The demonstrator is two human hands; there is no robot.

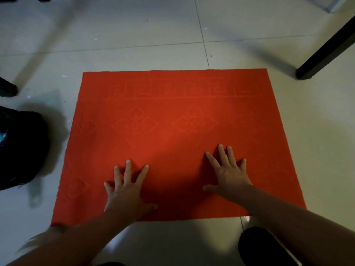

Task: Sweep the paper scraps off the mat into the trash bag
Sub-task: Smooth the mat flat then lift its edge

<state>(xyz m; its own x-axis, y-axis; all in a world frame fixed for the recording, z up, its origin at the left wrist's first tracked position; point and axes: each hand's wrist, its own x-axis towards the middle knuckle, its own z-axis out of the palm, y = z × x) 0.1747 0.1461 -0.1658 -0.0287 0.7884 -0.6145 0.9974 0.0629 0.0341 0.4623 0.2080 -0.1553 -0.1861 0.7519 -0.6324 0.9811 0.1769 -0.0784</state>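
A red mat (172,116) with a faint embossed pattern lies flat on the pale tiled floor. My left hand (127,191) rests on its near half with the fingers spread and straight, palm down. My right hand (228,173) lies flat on the mat a little further right, fingers also spread. A black trash bag (21,148) sits on the floor just left of the mat. I see no paper scraps on the mat's surface.
A black furniture leg (326,48) slants down to the floor beyond the mat's far right corner. Another dark leg (7,88) stands at the far left. A dark knee (257,246) shows at the bottom right. Tiny specks dot the tiles beyond the mat.
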